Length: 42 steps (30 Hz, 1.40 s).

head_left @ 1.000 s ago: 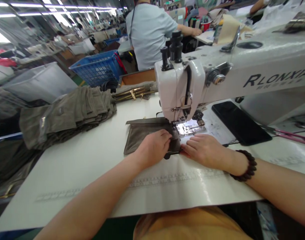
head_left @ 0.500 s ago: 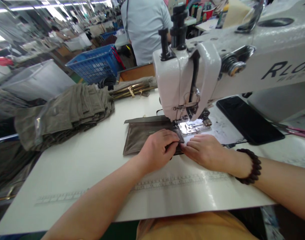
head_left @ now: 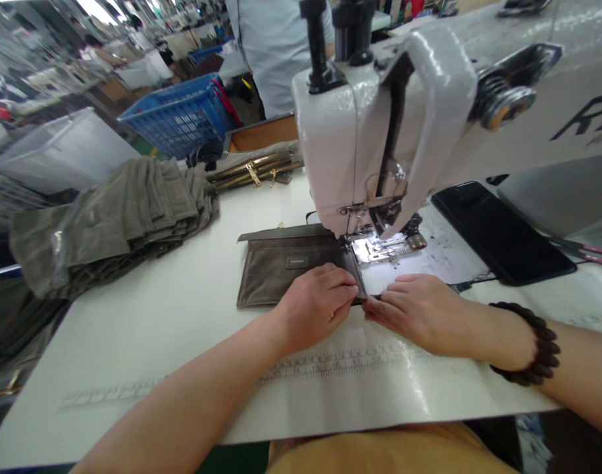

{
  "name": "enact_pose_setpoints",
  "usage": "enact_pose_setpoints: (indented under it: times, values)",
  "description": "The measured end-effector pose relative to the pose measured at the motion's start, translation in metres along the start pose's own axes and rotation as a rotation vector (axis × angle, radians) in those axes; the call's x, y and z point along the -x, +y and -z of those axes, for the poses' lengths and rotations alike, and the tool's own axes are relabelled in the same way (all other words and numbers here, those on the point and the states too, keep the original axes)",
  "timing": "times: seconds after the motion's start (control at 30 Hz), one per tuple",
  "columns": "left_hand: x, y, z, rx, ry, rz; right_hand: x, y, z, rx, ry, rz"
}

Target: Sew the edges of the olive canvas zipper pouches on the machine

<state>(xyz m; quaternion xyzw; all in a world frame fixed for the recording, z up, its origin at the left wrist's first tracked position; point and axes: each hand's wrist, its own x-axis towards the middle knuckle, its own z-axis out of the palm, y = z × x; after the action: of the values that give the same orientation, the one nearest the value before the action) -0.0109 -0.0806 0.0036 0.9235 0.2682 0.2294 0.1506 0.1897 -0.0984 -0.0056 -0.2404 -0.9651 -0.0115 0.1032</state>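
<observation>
A flat olive-brown fabric piece point(head_left: 266, 273) with a small dark label lies on the white table, its right edge under the needle area of the white sewing machine point(head_left: 330, 145). My left hand point(head_left: 315, 303) is closed on the lower right part of this piece, fingers bent together. Just to its right, my right hand point(head_left: 414, 313) pinches the piece's lower right corner between thumb and fingers. A dark beaded bracelet point(head_left: 532, 342) circles my right wrist. The fingertips of both hands nearly meet at that corner.
A stack of olive fabric pieces point(head_left: 133, 210) lies at the left, with zippered pieces point(head_left: 256, 168) behind. A black phone point(head_left: 502, 230) and pink-handled scissors point(head_left: 594, 253) are right of the needle. Beyond the table are a blue crate point(head_left: 182, 115) and a person in a light shirt point(head_left: 275, 52).
Both hands have moved slightly down toward the piece's near corner, uncovering the label. The view has shifted closer to the machine.
</observation>
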Motion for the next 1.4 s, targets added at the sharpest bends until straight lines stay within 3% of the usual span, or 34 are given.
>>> enact_pose_setpoints:
  times: [0.47, 0.77, 1.03, 1.4]
  values:
    - [-0.004, 0.005, 0.002, -0.221, -0.117, -0.077, 0.004, 0.005, 0.007, -0.004, -0.063, 0.051]
    - [-0.006, 0.009, 0.004, -0.273, -0.176, -0.057, 0.005, 0.013, 0.013, 0.021, 0.082, 0.054]
    - [0.007, 0.003, -0.001, -0.3, -0.079, -0.164, 0.005, 0.006, 0.006, 0.092, -0.02, 0.062]
    - [0.005, -0.013, -0.006, -0.253, -0.051, -0.158, 0.001, 0.01, 0.002, 0.157, -0.009, 0.002]
